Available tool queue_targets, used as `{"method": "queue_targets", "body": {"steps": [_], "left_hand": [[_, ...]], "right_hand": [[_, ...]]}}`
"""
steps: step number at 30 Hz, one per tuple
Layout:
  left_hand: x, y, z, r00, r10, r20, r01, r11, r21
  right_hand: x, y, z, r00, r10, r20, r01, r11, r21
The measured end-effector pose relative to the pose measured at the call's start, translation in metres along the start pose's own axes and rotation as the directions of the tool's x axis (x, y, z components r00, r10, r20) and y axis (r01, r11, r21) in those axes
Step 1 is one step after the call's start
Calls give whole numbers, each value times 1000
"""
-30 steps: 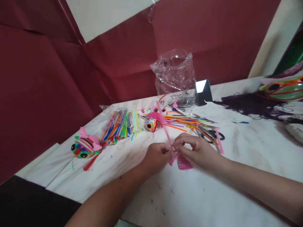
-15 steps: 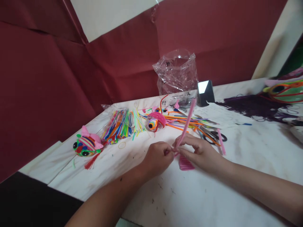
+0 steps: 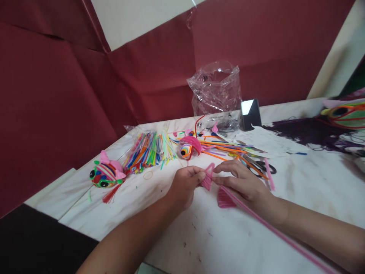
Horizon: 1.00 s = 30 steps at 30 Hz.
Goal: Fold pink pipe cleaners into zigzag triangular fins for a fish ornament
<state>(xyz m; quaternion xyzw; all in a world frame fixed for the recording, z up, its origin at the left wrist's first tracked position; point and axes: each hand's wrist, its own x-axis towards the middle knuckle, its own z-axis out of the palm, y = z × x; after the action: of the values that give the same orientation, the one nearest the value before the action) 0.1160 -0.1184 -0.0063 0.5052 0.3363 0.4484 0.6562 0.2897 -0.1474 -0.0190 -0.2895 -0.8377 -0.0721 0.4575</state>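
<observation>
Between both hands is a pink pipe cleaner (image 3: 208,179), bent into a small zigzag fan with a loop at its top. My left hand (image 3: 185,184) pinches the fan's left side between thumb and fingers. With its fingertips, my right hand (image 3: 243,182) grips the same pipe cleaner at the right of the fan. A long straight tail of it runs under the right wrist to the lower right. On the table just below my right hand lies a folded pink piece (image 3: 226,198), partly covered by the fingers.
A pink ball-shaped figure (image 3: 189,147) and bundled coloured pipe cleaners (image 3: 145,152) lie behind my hands. Left stands a colourful fish-like figure (image 3: 105,173). Scissors (image 3: 262,167), a phone (image 3: 250,114), a paper sheet (image 3: 273,142) and a clear plastic bag (image 3: 216,91) are farther back.
The pink pipe cleaner's free end, upright before, now trails to the lower right under my right wrist. The zigzag fan now shows between my hands, which have turned slightly.
</observation>
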Motion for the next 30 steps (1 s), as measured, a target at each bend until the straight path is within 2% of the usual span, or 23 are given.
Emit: {"method": "queue_targets", "body": {"steps": [5,8,10,11,12,14,16,17,18,19,21,27,30], "left_hand": [[-1,2,0,1000,-4,3,4,998,62],[0,2,-1,1000,12,-22,-9,992,123],[1,2,-2,998,38,-48,-32,990,134],[1,2,-3,997,58,-58,-50,989,136],[1,2,-3,995,80,-61,-70,987,143],[1,3,-4,992,121,-45,-112,979,168],[-1,3,-3,988,152,-18,-145,966,213],[-3,3,-3,987,163,-5,-157,958,241],[-4,2,-3,985,173,4,-168,949,266],[-5,1,-2,983,182,11,-177,942,286],[-6,-2,-2,983,182,25,-181,934,308],[-3,-8,-4,994,109,-5,-103,953,285],[-2,-6,-3,997,78,-23,-68,953,295]], "right_hand": [[-1,-1,0,1000,-24,13,24,1000,5],[-2,0,2,1000,-19,10,18,997,68],[0,-1,3,991,132,4,-131,979,157],[2,-2,2,966,258,22,-257,943,210],[4,-4,2,917,392,72,-397,879,265],[9,-8,2,756,607,245,-652,669,357],[11,-12,4,598,671,438,-796,433,424],[11,-14,5,547,666,507,-826,330,457],[10,-15,7,518,660,545,-835,250,490],[8,-16,9,504,658,559,-832,196,520],[5,-17,12,506,677,535,-813,168,557],[6,-16,9,575,727,375,-778,344,526],[8,-17,9,575,723,383,-784,353,511]]}}
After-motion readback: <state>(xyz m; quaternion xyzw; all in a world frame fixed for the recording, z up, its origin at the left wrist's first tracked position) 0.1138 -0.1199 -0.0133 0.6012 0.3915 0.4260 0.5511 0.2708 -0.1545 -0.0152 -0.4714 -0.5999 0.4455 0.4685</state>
